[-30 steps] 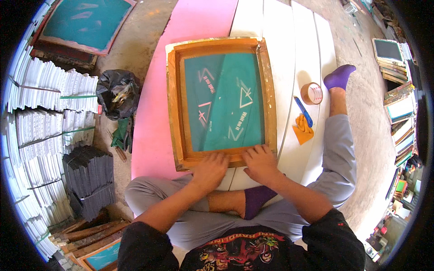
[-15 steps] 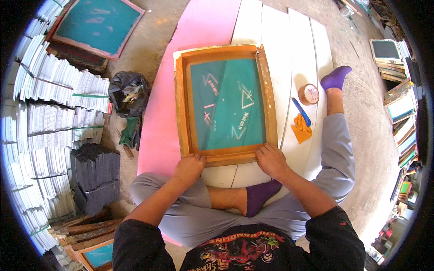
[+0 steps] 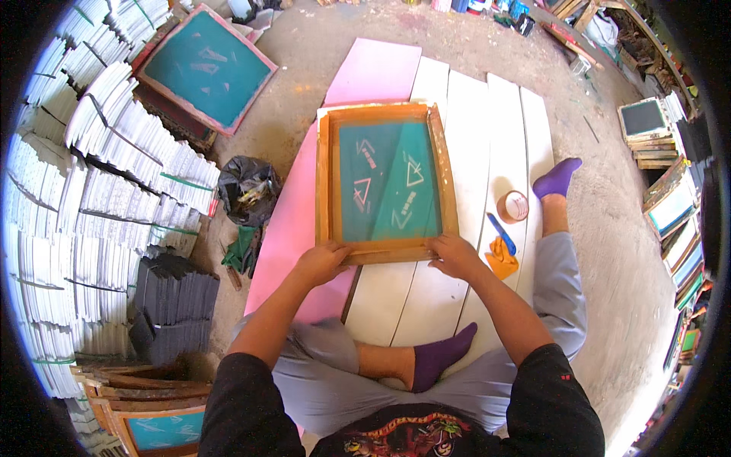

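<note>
A screen-printing frame (image 3: 448, 183) of brown wood sits in front of me. Its teal mesh (image 3: 384, 183) carries pale triangle shapes and lettering, and a darker band shows on the left side. My left hand (image 3: 324, 260) is closed on the near left corner. At the near right corner my right hand (image 3: 454, 255) grips the wood, thumb below the near edge. Right of the frame lie a blue cutter-like tool (image 3: 502, 233), a crumpled orange cloth-like piece (image 3: 500, 259) and a roll of tape (image 3: 514, 206).
White boards (image 3: 381, 297) and a pink board (image 3: 285, 228) lie under the frame. My socked foot (image 3: 444, 356) rests near their front edge. Bundled white stacks (image 3: 99, 251), a dark bundle (image 3: 175, 308) and a black plastic bag (image 3: 249, 189) stand left. More frames (image 3: 670, 202) line the right.
The frame has moved away from my body along the boards, with both hands still on its near corners. My view has tilted up, showing more of the far floor.
</note>
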A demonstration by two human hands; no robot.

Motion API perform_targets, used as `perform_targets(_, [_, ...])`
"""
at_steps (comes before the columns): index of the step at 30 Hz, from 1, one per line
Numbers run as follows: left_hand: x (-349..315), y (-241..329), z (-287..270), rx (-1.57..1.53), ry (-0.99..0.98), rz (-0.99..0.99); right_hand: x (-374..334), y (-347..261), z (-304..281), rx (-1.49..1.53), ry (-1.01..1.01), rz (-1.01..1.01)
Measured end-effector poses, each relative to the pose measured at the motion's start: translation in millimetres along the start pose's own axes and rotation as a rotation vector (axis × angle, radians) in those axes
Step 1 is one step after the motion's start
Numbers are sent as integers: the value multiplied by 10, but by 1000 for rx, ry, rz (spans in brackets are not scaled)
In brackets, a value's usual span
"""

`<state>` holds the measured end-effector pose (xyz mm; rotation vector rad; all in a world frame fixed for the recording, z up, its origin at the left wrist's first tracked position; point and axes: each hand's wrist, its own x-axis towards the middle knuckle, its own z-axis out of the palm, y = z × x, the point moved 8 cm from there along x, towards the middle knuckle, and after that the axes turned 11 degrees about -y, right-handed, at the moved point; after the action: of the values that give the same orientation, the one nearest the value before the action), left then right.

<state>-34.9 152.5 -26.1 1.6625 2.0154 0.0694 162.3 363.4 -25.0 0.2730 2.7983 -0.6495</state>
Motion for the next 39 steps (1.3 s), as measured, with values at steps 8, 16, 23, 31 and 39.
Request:
perform_targets(8, [-226,-156,-79,10,242,180,-292,149,-234,99,233,-75])
perform_targets(16, [-291,-159,-63,80,379,223,-324,213,-125,19,378,-127])
perform_targets(23, [-355,-115,-84,160,451,250,-392,187,-36,-138,453,-187])
perform_targets(31, [-429,-83,-9,248,434,288,-487,96,0,-189,527,-232])
perform_targets(39, [-460,-67,164,268,386,274,-577,82,84,-198,474,-189])
